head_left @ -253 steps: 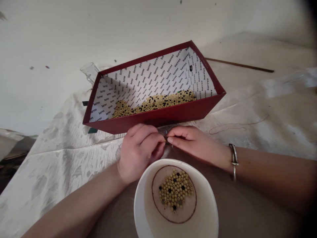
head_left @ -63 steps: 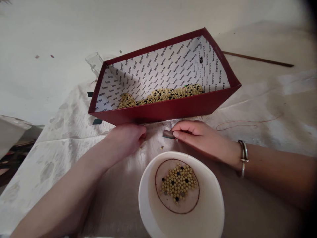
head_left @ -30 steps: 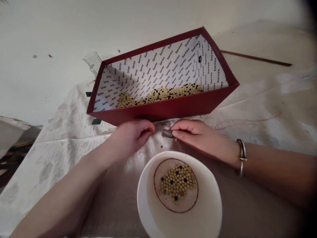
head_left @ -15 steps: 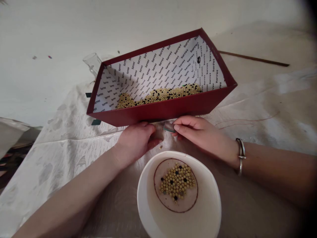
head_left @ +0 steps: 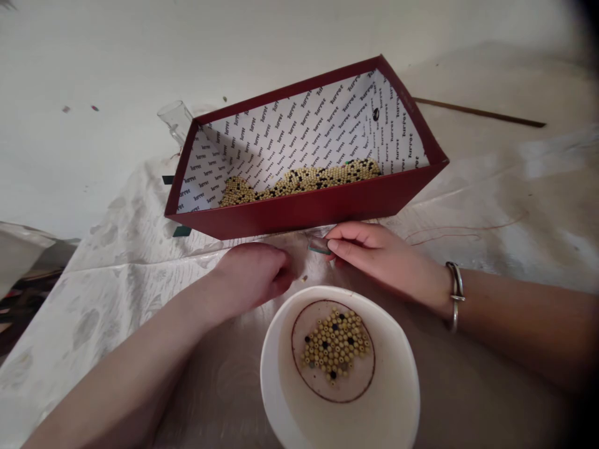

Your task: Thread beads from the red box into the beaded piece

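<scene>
My left hand (head_left: 255, 277) rests on the pale patterned cloth with its fingers curled shut, right beside a single loose bead (head_left: 304, 278); what it holds, if anything, is hidden. My right hand (head_left: 374, 255), with a metal bangle at the wrist, pinches a small dark flat piece (head_left: 319, 246) just in front of the red box (head_left: 299, 212). The box is tilted and holds many cream and black beads (head_left: 304, 178). A white bowl (head_left: 285, 368) near me holds several more beads (head_left: 334, 343).
A thin thread (head_left: 463, 229) lies looped on the cloth to the right. A clear glass (head_left: 174, 120) stands behind the box's left corner. A long dark stick (head_left: 477, 112) lies at the back right. A white wall rises behind the table.
My left hand moved away from my right, reached toward the box wall, then slid back down beside the loose bead. My right hand kept its pinch on the dark piece.
</scene>
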A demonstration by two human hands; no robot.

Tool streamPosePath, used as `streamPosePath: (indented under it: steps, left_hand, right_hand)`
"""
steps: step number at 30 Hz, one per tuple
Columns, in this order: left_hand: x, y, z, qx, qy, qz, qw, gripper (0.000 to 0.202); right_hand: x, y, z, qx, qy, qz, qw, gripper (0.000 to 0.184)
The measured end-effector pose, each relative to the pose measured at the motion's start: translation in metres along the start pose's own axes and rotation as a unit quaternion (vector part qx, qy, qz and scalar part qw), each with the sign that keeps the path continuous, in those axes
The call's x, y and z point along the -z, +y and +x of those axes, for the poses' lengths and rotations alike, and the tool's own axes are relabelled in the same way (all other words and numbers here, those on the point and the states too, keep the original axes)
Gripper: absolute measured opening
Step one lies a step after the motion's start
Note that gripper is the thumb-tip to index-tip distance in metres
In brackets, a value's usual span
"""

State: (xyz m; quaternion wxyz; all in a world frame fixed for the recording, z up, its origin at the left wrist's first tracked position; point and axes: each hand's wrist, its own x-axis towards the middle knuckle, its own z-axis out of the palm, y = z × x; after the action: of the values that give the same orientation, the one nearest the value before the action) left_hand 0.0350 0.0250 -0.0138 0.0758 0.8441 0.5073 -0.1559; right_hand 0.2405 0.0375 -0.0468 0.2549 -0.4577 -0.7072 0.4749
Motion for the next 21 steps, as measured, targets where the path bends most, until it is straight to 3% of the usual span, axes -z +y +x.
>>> streamPosePath:
  steps: [3, 5, 8, 11, 13, 16, 21]
  left_hand:
    - [0.002, 0.001, 0.002, 0.012, 0.018, -0.019, 1.000, 0.023]
    - [0.004, 0.003, 0.002, 0.014, 0.063, -0.059, 0.996, 0.019]
    - [0.005, 0.008, 0.002, -0.001, 0.207, -0.123, 0.970, 0.016]
    - [0.002, 0.013, 0.001, -0.055, 0.370, -0.143, 0.917, 0.011]
    - [-0.001, 0.016, 0.002, -0.103, 0.436, -0.124, 0.885, 0.009]
    - [-0.008, 0.017, 0.006, -0.144, 0.468, -0.082, 0.868, 0.016]
    - [-0.018, 0.014, 0.013, -0.158, 0.450, -0.067, 0.877, 0.021]
  right_hand:
    - [0.000, 0.001, 0.000, 0.012, 0.000, -0.006, 1.000, 0.022]
    - [0.000, 0.001, 0.001, 0.017, 0.004, -0.009, 1.000, 0.022]
    - [-0.001, 0.001, 0.002, 0.017, 0.006, -0.011, 1.000, 0.021]
    - [-0.001, 0.000, 0.003, 0.016, 0.000, -0.013, 1.000, 0.020]
    - [-0.002, 0.000, 0.004, 0.019, -0.005, -0.015, 1.000, 0.020]
    - [-0.002, 0.000, 0.003, 0.030, -0.010, -0.012, 0.999, 0.020]
    - [-0.002, -0.001, 0.003, 0.055, -0.024, 0.002, 0.998, 0.019]
